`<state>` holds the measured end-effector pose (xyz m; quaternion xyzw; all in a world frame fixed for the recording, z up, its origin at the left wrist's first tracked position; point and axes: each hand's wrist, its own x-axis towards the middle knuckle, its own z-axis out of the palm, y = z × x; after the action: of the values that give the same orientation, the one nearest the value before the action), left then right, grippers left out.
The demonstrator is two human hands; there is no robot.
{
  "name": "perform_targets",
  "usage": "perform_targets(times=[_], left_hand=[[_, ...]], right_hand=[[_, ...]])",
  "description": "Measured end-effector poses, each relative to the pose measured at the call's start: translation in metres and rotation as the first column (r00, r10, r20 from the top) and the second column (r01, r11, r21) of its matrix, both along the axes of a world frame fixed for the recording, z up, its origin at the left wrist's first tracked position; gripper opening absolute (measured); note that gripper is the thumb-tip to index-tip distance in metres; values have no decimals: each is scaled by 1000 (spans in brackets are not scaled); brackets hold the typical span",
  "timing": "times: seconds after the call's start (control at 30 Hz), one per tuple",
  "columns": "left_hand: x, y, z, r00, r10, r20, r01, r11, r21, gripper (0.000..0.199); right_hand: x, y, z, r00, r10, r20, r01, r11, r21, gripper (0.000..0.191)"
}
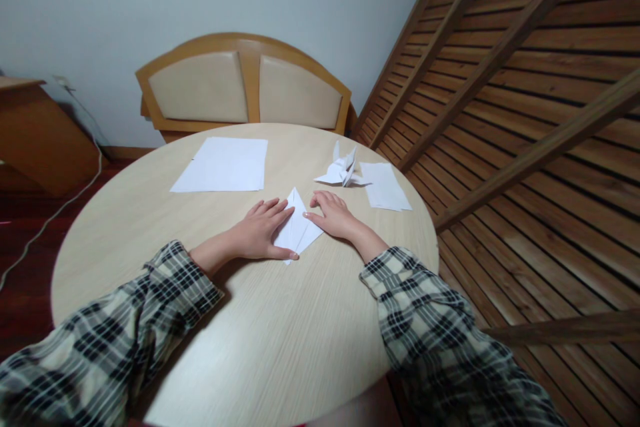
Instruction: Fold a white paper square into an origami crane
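Observation:
A sheet of white paper folded into a diamond (299, 232) lies flat on the round table, with crease lines running down from its top point. My left hand (257, 230) rests on its left side, fingers spread, the thumb near the bottom point. Over the right edge of the folded paper is my right hand (335, 215); its fingers are bent and apart, and the thumb points at the middle of the paper. Part of each side of the diamond is hidden under the hands.
White paper sheets (223, 163) lie at the table's (280, 333) back left. Folded paper cranes (343, 168) stand at the back right, beside smaller paper sheets (385, 185). Behind the table is a padded headboard (253, 80); a slatted wooden frame (500, 113) leans on the right.

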<state>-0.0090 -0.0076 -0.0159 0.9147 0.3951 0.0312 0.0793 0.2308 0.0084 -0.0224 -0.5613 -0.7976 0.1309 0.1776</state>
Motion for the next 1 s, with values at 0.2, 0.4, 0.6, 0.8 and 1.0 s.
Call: perform_targets(times=[0.2, 0.4, 0.6, 0.8, 1.0], left_hand=[[0, 0, 0, 1000, -6, 15, 6, 1000, 7, 117], [0, -2, 3, 999, -22, -29, 23, 1000, 10, 105], [0, -1, 3, 999, -32, -14, 32, 999, 7, 105], [2, -2, 3, 999, -19, -25, 19, 1000, -2, 107], [0, 0, -4, 999, -26, 18, 26, 999, 21, 103]], right_hand=[[-5, -1, 1, 1000, -26, -15, 26, 1000, -2, 19], [-5, 1, -3, 1000, -8, -1, 8, 1000, 13, 18], [-7, 2, -9, 999, -45, -12, 46, 997, 54, 18], [-11, 3, -14, 996, -85, -32, 88, 992, 87, 20], [-14, 4, -16, 995, -98, -21, 99, 989, 108, 27]])
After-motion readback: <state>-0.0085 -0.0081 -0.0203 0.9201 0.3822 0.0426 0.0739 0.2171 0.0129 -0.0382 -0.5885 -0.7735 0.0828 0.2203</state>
